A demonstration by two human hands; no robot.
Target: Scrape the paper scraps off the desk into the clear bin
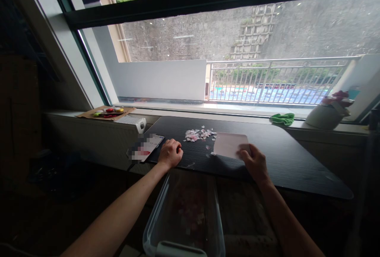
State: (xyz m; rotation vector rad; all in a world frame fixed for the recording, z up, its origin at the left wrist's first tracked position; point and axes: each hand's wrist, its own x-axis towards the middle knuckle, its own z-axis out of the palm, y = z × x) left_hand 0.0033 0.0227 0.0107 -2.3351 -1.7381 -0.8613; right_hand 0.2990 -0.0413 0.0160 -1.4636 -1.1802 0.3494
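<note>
My right hand (257, 163) grips the lower right corner of a pale, thin rectangular sheet (227, 143), like a plastic card, tilted over the dark table. To the left of the sheet lies a loose heap of small pale pink and white pieces (194, 135), with a few strays by its edge. My left hand (170, 153) rests curled into a fist near the table's front edge, and nothing shows in it. Beside that fist lies a phone (150, 146) with its screen lit. Below the table edge stands a clear plastic bin (220, 225) with similar small pieces inside.
The black table (285, 154) stands against a window sill. A white heater (130, 122) and cardboard with colourful items (89, 112) are at the left. A green cloth (282, 119) and a pale rounded container (323, 115) sit on the sill at the right.
</note>
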